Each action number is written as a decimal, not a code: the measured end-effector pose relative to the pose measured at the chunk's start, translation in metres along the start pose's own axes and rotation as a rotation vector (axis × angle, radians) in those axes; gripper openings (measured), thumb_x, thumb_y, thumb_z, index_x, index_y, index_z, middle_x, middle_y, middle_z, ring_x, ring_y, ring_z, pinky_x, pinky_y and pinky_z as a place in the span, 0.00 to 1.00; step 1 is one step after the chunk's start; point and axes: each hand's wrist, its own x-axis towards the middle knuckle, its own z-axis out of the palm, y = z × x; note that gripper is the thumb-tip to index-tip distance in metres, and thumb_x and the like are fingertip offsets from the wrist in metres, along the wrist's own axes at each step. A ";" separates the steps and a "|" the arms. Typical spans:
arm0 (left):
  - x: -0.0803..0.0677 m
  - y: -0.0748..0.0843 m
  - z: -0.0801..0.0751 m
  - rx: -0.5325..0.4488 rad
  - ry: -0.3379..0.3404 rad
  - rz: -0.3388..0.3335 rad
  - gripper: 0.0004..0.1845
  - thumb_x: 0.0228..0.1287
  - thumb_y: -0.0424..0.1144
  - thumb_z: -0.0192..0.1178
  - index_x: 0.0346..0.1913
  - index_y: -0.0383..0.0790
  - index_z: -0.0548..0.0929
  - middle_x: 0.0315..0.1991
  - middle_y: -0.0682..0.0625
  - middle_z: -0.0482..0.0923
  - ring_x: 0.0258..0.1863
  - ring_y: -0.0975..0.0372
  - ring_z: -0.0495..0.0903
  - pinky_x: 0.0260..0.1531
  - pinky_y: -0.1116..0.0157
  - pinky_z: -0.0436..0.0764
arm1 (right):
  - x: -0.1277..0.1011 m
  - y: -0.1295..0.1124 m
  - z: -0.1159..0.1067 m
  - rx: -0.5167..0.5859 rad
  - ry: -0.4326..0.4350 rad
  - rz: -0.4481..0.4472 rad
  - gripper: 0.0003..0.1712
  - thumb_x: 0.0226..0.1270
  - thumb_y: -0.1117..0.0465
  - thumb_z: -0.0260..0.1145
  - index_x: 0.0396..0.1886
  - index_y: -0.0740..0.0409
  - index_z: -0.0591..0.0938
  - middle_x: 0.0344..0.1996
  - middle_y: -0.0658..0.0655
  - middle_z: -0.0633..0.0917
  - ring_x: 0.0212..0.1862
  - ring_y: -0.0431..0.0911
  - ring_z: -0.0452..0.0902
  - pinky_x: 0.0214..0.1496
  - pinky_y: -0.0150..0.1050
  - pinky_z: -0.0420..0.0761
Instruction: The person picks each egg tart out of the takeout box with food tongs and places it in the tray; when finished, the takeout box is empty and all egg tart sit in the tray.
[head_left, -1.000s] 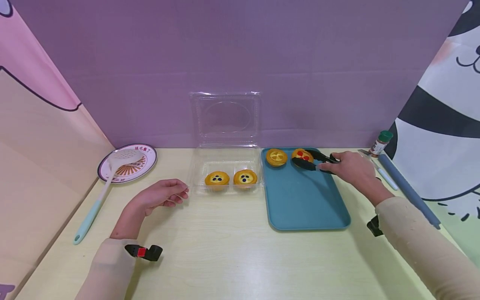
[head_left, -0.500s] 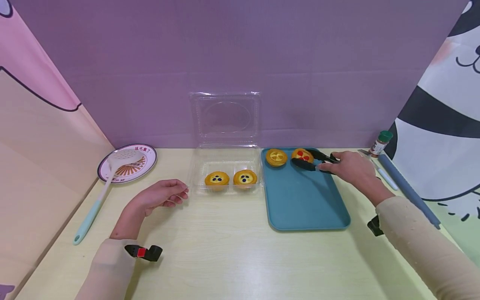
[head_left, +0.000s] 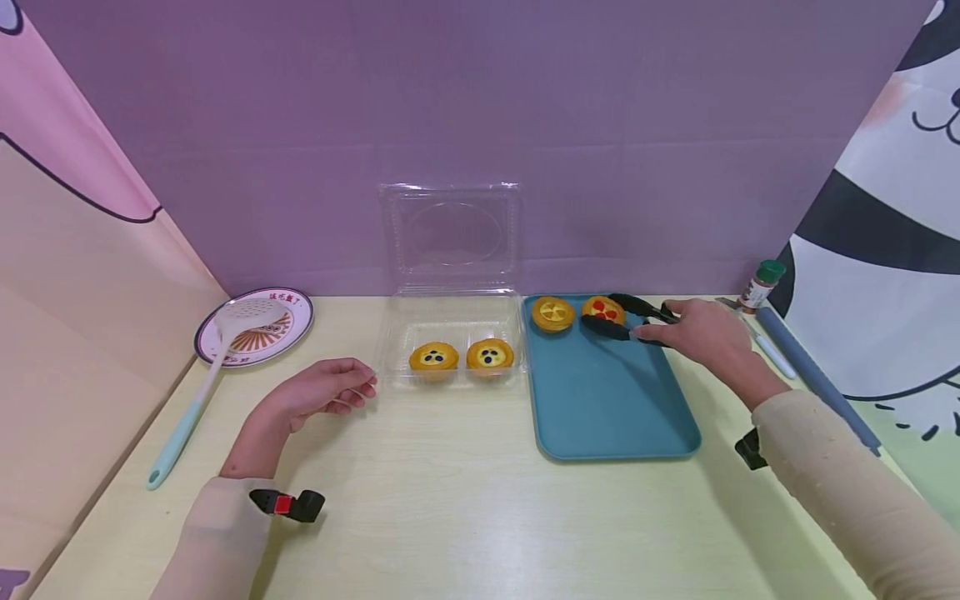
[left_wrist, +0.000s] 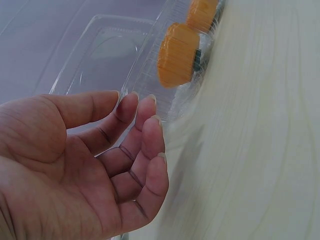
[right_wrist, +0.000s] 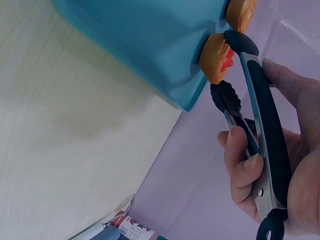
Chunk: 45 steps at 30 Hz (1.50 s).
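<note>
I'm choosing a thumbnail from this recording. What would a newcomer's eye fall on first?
Probably the blue tray, right of centre in the head view, where the right hand holds black tongs with tips either side of a red-topped tart. Next, perhaps, the open clear box just left of it, with two blue-dotted tarts along its front.

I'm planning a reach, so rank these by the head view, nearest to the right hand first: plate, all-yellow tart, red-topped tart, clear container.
1. Red-topped tart, at the far right corner of the tray, between the tongs.
2. All-yellow tart, at the tray's far left corner.
3. Clear container, left of the tray.
4. Plate, far left.
</note>
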 end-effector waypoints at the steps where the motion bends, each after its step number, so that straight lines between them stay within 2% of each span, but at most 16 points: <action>1: 0.000 0.000 0.000 0.001 0.000 0.001 0.20 0.78 0.45 0.51 0.58 0.30 0.74 0.43 0.50 0.81 0.40 0.62 0.79 0.42 0.65 0.80 | 0.000 0.000 0.000 0.000 0.002 0.000 0.56 0.58 0.25 0.62 0.71 0.64 0.70 0.50 0.68 0.85 0.48 0.61 0.81 0.27 0.40 0.78; 5: 0.000 0.001 0.000 0.007 0.002 0.002 0.21 0.78 0.46 0.51 0.58 0.30 0.74 0.42 0.50 0.81 0.40 0.62 0.79 0.42 0.65 0.80 | -0.001 0.000 -0.002 -0.002 0.007 0.002 0.56 0.58 0.25 0.63 0.71 0.64 0.70 0.39 0.64 0.88 0.44 0.59 0.82 0.27 0.40 0.78; 6: 0.000 0.001 0.000 0.009 0.003 0.001 0.21 0.78 0.46 0.51 0.58 0.30 0.74 0.42 0.50 0.81 0.40 0.62 0.79 0.42 0.65 0.80 | -0.002 0.000 -0.002 -0.004 0.011 0.000 0.56 0.58 0.25 0.63 0.71 0.64 0.70 0.39 0.65 0.88 0.44 0.59 0.82 0.28 0.40 0.78; 8: 0.000 0.001 0.001 0.010 0.004 0.000 0.21 0.78 0.46 0.51 0.58 0.30 0.74 0.43 0.50 0.81 0.40 0.62 0.79 0.42 0.65 0.80 | -0.002 0.000 -0.004 0.005 0.023 -0.008 0.55 0.58 0.26 0.64 0.70 0.63 0.71 0.39 0.65 0.88 0.44 0.60 0.82 0.28 0.42 0.79; 12: 0.000 0.001 0.001 0.009 0.006 -0.005 0.21 0.78 0.46 0.51 0.58 0.30 0.74 0.43 0.49 0.81 0.40 0.62 0.79 0.42 0.65 0.80 | -0.003 -0.001 -0.007 0.026 0.066 -0.031 0.50 0.56 0.26 0.66 0.66 0.59 0.75 0.47 0.66 0.86 0.44 0.60 0.81 0.29 0.45 0.78; 14: 0.000 0.001 0.001 0.007 0.006 -0.008 0.20 0.78 0.46 0.51 0.58 0.30 0.74 0.43 0.49 0.81 0.40 0.62 0.79 0.42 0.65 0.80 | -0.004 -0.002 -0.010 0.019 0.078 -0.036 0.49 0.56 0.25 0.65 0.64 0.58 0.76 0.42 0.64 0.86 0.42 0.59 0.80 0.27 0.46 0.77; 19: 0.000 0.001 0.001 0.004 0.007 -0.010 0.20 0.78 0.46 0.51 0.58 0.30 0.74 0.43 0.49 0.81 0.40 0.62 0.79 0.42 0.64 0.80 | -0.007 -0.005 -0.017 -0.029 0.064 -0.035 0.57 0.55 0.22 0.63 0.70 0.61 0.72 0.41 0.65 0.86 0.39 0.59 0.80 0.24 0.43 0.76; 25: 0.001 0.000 0.001 0.002 0.005 -0.003 0.20 0.78 0.46 0.51 0.58 0.31 0.74 0.43 0.50 0.81 0.40 0.62 0.79 0.42 0.65 0.80 | -0.017 -0.018 -0.025 -0.049 0.066 -0.062 0.59 0.55 0.23 0.63 0.74 0.60 0.68 0.51 0.69 0.84 0.39 0.58 0.81 0.21 0.40 0.75; 30: 0.001 0.000 0.001 0.000 0.005 -0.002 0.20 0.78 0.46 0.51 0.57 0.31 0.74 0.43 0.50 0.81 0.40 0.62 0.79 0.41 0.65 0.80 | -0.029 -0.038 -0.031 -0.040 0.091 -0.109 0.58 0.54 0.22 0.64 0.74 0.57 0.68 0.58 0.68 0.82 0.45 0.59 0.82 0.24 0.42 0.76; 36: -0.001 0.000 0.001 0.003 0.004 -0.001 0.21 0.78 0.46 0.51 0.57 0.31 0.74 0.43 0.50 0.81 0.40 0.61 0.79 0.41 0.65 0.80 | -0.039 -0.063 -0.031 -0.012 0.075 -0.172 0.55 0.55 0.24 0.66 0.74 0.53 0.69 0.66 0.67 0.76 0.53 0.61 0.80 0.25 0.41 0.77; 41: -0.001 -0.001 0.000 0.010 0.002 0.004 0.22 0.78 0.47 0.51 0.58 0.31 0.74 0.44 0.49 0.81 0.41 0.60 0.79 0.43 0.64 0.80 | -0.041 -0.082 -0.027 -0.013 0.034 -0.205 0.55 0.53 0.23 0.66 0.74 0.50 0.69 0.69 0.65 0.73 0.61 0.62 0.76 0.38 0.49 0.82; 45: 0.000 -0.001 0.000 0.013 0.004 0.004 0.22 0.78 0.48 0.51 0.59 0.31 0.74 0.45 0.48 0.81 0.41 0.60 0.79 0.43 0.65 0.80 | -0.039 -0.095 -0.020 -0.021 -0.002 -0.245 0.54 0.53 0.24 0.67 0.75 0.47 0.69 0.71 0.63 0.72 0.66 0.61 0.73 0.48 0.55 0.82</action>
